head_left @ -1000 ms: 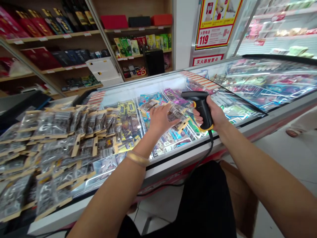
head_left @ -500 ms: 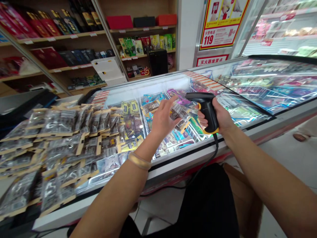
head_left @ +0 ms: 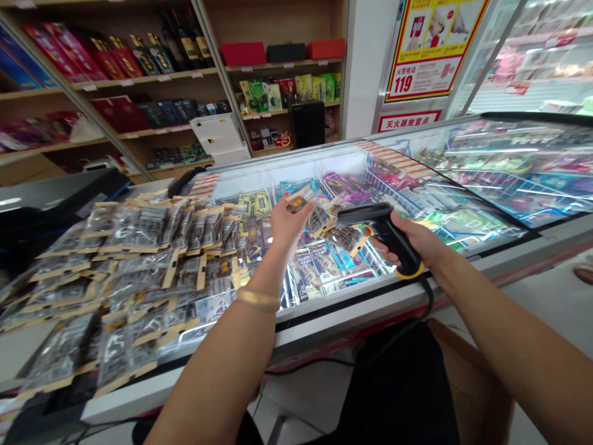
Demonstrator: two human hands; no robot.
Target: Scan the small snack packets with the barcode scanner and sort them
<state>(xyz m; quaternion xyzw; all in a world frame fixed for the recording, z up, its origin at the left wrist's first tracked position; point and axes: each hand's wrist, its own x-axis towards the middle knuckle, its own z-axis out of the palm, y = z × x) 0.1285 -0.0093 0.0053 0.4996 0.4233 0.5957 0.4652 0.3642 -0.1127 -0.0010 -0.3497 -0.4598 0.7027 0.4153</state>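
Observation:
My left hand (head_left: 288, 224), with a gold bangle at its wrist, pinches a small clear packet (head_left: 319, 217) with tan edges. Wrapped in my right hand (head_left: 417, 238) is a black and yellow barcode scanner (head_left: 386, 228), its head turned left toward the packet. A similar packet (head_left: 343, 237) lies over the freezer's glass just under the scanner head. To the left, many such packets form a large pile (head_left: 139, 247) across the glass top. The scanner's cable (head_left: 428, 303) hangs from its handle and runs down to the left.
A chest freezer (head_left: 324, 312) with a glass top spans the view, with bagged frozen goods in wire baskets inside. Behind it stand shelves (head_left: 152, 77) of bottles and boxes, and a fire-safety poster (head_left: 430, 55). A brown cardboard box (head_left: 477, 371) sits by my legs.
My left hand has drawn a little left, its spread fingers now closer together on a packet. The scanner has come lower and its handle tilts more. The whole view has shifted slightly.

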